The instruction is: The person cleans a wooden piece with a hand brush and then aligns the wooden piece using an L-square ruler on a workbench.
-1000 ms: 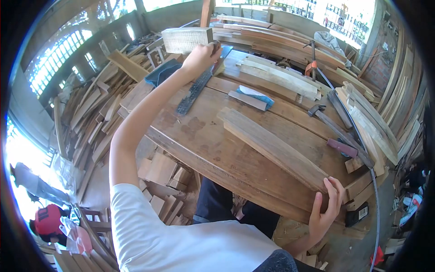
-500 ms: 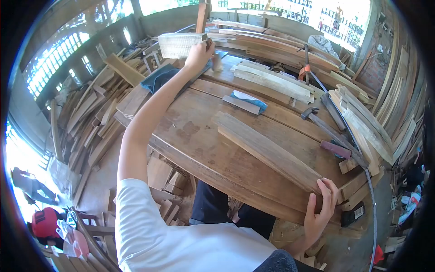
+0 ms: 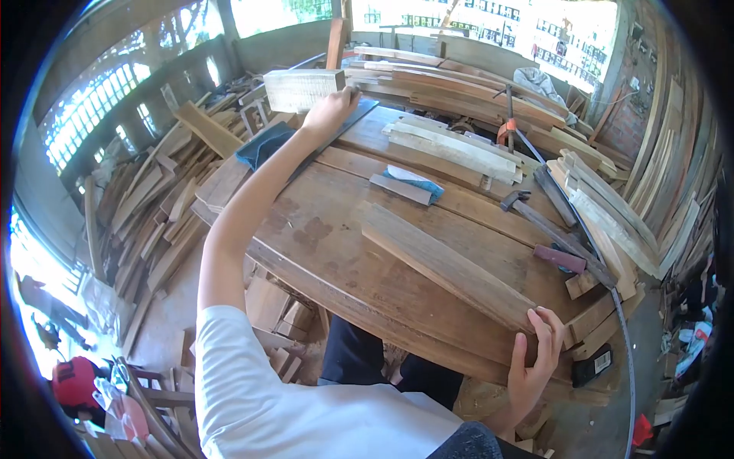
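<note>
My left hand (image 3: 330,112) reaches to the far end of the wooden workbench (image 3: 329,191), beside the right end of a pale wood block (image 3: 300,92). Its fingers are curled closed, and what they hold is mostly hidden. My right hand (image 3: 537,353) is at the near right, fingers stretched and apart. Its fingertips rest by the near end of a long brown plank (image 3: 451,264) lying flat on the bench. Beyond the plank lie a grey block (image 3: 401,190) and a blue-and-white piece (image 3: 417,180).
A hammer (image 3: 550,226), a purple-brown block (image 3: 559,258) and a small black box (image 3: 592,366) lie at the right. Pale boards (image 3: 459,153) and a blue cloth (image 3: 264,147) are on the bench. Timber piles (image 3: 157,206) stand around it.
My left hand has shifted slightly down beside the pale block; the dark thing seen in it before is now mostly hidden. My right hand and the plank keep their places, with the view slightly shifted.
</note>
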### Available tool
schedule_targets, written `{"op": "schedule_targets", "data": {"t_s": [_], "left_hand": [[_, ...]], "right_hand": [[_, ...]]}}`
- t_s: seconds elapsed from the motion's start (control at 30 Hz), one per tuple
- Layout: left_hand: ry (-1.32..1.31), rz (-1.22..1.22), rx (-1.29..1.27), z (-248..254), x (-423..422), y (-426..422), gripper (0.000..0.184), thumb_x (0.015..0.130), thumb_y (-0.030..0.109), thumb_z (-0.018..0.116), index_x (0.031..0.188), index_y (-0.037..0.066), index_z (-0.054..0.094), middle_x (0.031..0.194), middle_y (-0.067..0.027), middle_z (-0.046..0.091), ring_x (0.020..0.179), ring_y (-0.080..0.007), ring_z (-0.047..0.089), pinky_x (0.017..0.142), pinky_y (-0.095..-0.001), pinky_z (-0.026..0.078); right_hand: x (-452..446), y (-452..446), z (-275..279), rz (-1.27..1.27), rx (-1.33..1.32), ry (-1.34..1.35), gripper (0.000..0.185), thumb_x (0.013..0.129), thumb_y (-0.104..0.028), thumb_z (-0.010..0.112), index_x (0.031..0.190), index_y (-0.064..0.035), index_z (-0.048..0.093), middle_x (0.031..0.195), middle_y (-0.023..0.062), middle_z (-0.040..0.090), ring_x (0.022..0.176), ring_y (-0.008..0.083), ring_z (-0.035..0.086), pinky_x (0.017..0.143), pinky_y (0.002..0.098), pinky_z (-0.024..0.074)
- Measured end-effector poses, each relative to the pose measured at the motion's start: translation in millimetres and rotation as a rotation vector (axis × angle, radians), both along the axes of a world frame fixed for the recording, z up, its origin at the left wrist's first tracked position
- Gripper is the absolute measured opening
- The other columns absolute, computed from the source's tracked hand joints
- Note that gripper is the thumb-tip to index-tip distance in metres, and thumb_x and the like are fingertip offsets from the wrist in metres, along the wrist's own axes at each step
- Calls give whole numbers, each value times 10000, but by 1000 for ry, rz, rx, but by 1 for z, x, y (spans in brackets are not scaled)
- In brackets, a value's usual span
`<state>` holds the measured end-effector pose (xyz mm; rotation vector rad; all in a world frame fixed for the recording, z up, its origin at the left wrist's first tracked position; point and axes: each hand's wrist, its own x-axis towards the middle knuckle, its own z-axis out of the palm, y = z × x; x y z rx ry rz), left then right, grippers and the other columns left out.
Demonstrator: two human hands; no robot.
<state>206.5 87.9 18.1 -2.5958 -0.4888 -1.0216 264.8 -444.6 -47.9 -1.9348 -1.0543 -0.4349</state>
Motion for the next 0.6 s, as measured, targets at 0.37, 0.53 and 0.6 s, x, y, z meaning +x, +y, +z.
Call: {"op": "schedule_targets", "data": {"t_s": [0.37,0.53,0.6], "left_hand": [[-264,-521,-503,-6,-85,-155,387,867,11,639,1254,1,614,1229,-204,640,1048,-302,670,863,-373,550],[-87,-480,-257,-28,-122,-233,406,806,60,715,1202,-3,651,1248,-186,632,1184,-320,611,1009,-443,509],[-83,-547,-353,-37,-121,-263,398,811,76,719,1192,-12,648,1256,-181,631,1190,-313,609,1023,-464,494]], "right_hand": [[1,2,4,14,-26,24,321,880,-38,611,1200,-25,620,1232,197,544,1108,351,562,940,403,467],[3,4,0,-13,-16,37,321,862,-32,618,1183,-26,632,1218,192,551,1095,342,565,952,403,453],[4,4,-1,-6,-9,27,327,854,-27,622,1181,-31,636,1209,190,555,1088,338,567,954,400,447]]}}
